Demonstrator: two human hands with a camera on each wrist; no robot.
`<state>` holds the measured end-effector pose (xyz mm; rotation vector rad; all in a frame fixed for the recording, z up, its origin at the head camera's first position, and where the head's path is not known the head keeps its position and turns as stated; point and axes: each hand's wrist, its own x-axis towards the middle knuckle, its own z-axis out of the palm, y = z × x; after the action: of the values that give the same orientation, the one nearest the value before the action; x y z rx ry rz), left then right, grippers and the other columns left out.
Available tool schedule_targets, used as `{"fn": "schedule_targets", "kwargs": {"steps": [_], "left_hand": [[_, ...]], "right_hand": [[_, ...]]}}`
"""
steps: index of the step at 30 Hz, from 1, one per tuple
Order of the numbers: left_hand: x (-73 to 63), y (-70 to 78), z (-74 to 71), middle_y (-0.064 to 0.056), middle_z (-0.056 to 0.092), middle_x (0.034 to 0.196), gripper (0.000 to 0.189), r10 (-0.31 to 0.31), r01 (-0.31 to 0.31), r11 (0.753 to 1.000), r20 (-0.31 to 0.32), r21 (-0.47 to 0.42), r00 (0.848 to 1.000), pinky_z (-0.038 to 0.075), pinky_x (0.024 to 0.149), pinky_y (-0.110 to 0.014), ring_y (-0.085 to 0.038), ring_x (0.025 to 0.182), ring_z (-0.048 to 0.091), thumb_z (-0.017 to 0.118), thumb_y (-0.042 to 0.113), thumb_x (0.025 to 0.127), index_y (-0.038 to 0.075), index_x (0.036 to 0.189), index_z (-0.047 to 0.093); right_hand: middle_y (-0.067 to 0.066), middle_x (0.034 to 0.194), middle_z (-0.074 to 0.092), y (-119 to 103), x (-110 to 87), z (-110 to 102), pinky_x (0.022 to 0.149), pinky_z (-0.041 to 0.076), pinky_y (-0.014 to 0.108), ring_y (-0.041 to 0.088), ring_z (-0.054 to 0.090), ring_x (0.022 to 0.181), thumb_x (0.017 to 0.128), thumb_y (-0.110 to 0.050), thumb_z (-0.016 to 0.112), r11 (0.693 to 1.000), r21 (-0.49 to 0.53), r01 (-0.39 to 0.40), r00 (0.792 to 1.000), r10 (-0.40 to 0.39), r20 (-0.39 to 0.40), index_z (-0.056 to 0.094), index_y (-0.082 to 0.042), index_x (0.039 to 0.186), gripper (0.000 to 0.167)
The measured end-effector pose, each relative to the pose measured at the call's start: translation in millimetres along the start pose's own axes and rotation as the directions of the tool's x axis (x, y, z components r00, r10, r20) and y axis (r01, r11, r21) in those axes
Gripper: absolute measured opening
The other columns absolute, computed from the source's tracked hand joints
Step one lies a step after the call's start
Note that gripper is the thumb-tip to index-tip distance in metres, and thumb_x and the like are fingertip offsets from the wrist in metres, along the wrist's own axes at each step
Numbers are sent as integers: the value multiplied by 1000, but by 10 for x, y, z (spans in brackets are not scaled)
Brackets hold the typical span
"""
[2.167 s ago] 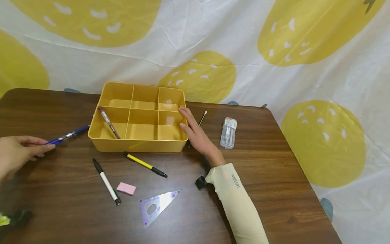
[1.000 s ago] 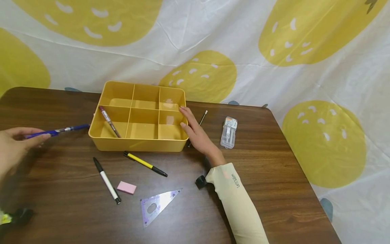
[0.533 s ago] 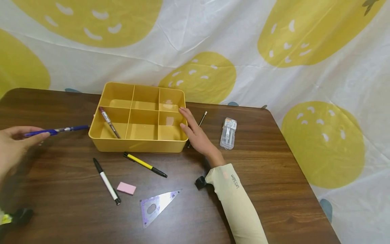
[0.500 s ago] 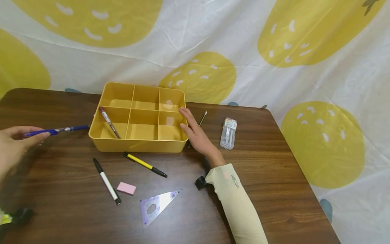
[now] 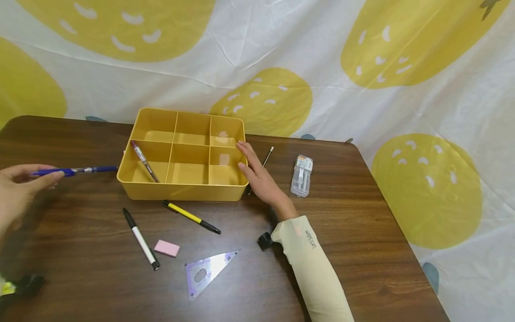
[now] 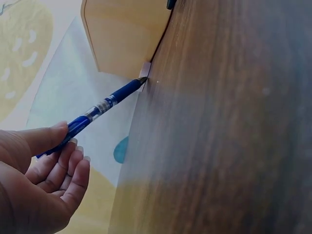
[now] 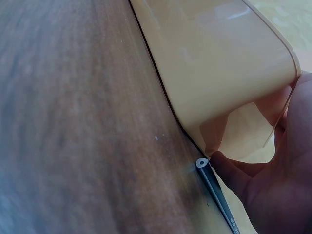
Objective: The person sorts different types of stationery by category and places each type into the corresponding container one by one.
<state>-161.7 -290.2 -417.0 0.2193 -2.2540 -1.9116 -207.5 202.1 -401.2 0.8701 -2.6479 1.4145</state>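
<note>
My left hand [image 5: 20, 185] pinches a blue pen [image 6: 100, 108] between thumb and fingers at its clip end. The pen's tip points at the left wall of a yellow divided box [image 5: 185, 192]. In the left wrist view, the tip lies right at a small pale piece [image 6: 145, 69] at the box's foot. Inside the box's front left compartment leans a dark red pen [image 5: 144, 161]. My right hand [image 5: 263, 181] grips the box's right wall, some fingertips over the rim and others low on the outside. By those fingers lies a black pencil [image 7: 214, 192], partly hidden by the hand in the head view.
In front of the box lie a yellow-and-black pen [image 5: 192, 217], a white-and-black marker [image 5: 141, 239], a pink eraser [image 5: 166, 248] and a clear set square [image 5: 211, 270]. A small clear plastic case [image 5: 301, 176] lies to the right. A patterned cloth [image 5: 273, 44] hangs behind the table.
My left hand has shifted slightly left and away from me with the blue pen, which now lies closer to level in view. The right hand and the box have stayed put.
</note>
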Motion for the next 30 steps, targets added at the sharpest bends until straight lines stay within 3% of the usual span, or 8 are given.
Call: {"fn": "schedule_targets", "kwargs": {"steps": [3,8,14,19,22,25,26,30], "left_hand": [[13,-11,0,18,65,64,23,10,-11,1000,-12,-27,1000,40,54,-10,4,58,60,72,10,86,32,82,73],[60,-56,-5,10,69,66,20,49,-50,975,-6,-217,999,43,56,-9,-1,57,63,72,0,84,20,85,76],[161,-162,-97,11,68,66,18,97,-99,984,-26,-148,995,41,60,-9,0,56,62,72,2,85,19,89,76],[272,-233,-185,5,69,67,18,187,-165,930,36,-328,982,41,67,-10,-3,58,62,65,-5,87,10,90,75],[373,-307,-271,5,69,67,20,213,-192,933,38,-305,976,43,65,-9,-2,57,63,63,-5,88,11,89,74],[557,-442,-414,10,68,67,24,229,-215,963,77,-162,970,44,61,-9,1,57,62,61,0,91,21,89,72],[607,-458,-453,12,68,67,27,241,-228,966,103,-122,965,45,59,-9,2,57,62,59,1,92,25,88,71],[794,-455,-573,14,68,66,38,288,-260,955,239,-145,927,47,54,-10,4,57,63,53,1,95,34,86,70]], "right_hand": [[6,160,10,1,-6,-2,114,9,38,8,0,143,105,-24,37,1000,-1,0,1000,0,-1,21,-18,153,51],[3,160,10,12,-2,0,114,8,38,7,0,143,105,-26,37,1000,2,-6,1000,6,-2,22,-16,153,51],[9,159,10,4,5,7,114,10,38,6,2,143,105,-29,37,1000,4,-5,1000,5,-2,22,-15,153,52],[10,159,10,3,15,3,114,11,38,8,2,143,105,-25,37,1000,0,9,1000,-9,-7,22,-15,153,51],[10,159,10,-5,20,2,114,10,38,9,2,143,105,-22,38,1000,7,11,1000,-11,-6,22,-15,153,51],[10,159,10,1,24,7,114,10,37,9,2,143,105,-21,38,1000,11,12,1000,-12,-6,22,-15,153,51],[10,159,10,3,26,8,114,10,37,9,2,143,105,-21,38,1000,13,11,1000,-11,-5,22,-15,153,51],[9,159,9,12,32,13,114,11,37,8,2,143,105,-22,38,1000,14,8,1000,-8,-3,22,-14,153,51]]}}
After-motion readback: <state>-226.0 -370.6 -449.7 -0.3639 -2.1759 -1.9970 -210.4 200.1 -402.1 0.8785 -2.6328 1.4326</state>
